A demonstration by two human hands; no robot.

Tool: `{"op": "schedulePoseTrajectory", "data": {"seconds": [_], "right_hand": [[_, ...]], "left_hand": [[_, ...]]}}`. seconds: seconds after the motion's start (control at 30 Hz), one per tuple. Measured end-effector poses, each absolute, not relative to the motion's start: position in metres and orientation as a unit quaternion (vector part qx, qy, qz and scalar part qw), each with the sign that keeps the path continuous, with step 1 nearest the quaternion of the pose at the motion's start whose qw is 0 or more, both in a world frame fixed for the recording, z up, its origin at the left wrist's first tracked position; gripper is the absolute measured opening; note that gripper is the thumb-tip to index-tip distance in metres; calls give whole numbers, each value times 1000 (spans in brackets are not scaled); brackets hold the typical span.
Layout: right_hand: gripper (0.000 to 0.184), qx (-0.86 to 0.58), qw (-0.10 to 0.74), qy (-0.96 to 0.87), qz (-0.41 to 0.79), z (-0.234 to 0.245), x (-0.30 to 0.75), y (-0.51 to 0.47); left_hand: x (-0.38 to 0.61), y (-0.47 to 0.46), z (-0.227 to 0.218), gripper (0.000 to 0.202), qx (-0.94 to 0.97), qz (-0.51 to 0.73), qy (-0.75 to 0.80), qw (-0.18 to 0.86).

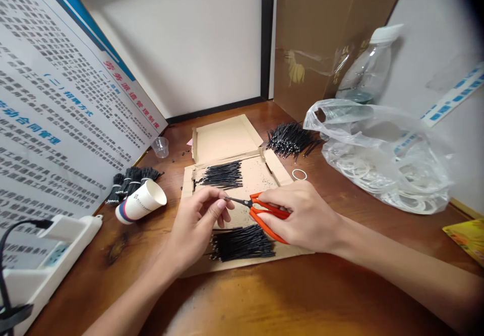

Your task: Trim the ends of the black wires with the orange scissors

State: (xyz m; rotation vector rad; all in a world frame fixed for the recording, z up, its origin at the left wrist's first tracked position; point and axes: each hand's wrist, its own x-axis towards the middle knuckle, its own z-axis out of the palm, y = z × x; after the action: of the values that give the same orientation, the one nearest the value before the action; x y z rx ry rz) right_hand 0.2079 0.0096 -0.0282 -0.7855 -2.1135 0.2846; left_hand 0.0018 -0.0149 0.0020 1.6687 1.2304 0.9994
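Note:
My right hand [308,215] grips a pair of scissors [264,207] by its orange handles, its dark blades pointing left. At the blade tips, my left hand [200,220] has thumb and forefinger pinched together; the small piece between them is too hidden to name. Both hands are above an opened cardboard box [257,174] lying flat. A row of short black cable pieces [223,174] lies on the cardboard beyond my hands, and another bundle of black pieces [242,243] lies nearer, below them. Tiny dark scraps are scattered over the cardboard.
A pile of black pieces [289,139] lies behind right, near a white ring [299,174]. On the right are a plastic bag [378,159] and bottle [366,68]. Tied black bundles [130,179], a tipped paper cup [139,202], a clear cup [160,147] and a power strip [56,255] stand left.

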Motion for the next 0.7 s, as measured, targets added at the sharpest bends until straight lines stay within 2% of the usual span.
{"op": "schedulePoseTrajectory", "data": {"seconds": [0.7], "right_hand": [[18,-317,416,-846,108,-27,209,8]], "left_hand": [[0,-16,0,14,668,395,492,395]]}}
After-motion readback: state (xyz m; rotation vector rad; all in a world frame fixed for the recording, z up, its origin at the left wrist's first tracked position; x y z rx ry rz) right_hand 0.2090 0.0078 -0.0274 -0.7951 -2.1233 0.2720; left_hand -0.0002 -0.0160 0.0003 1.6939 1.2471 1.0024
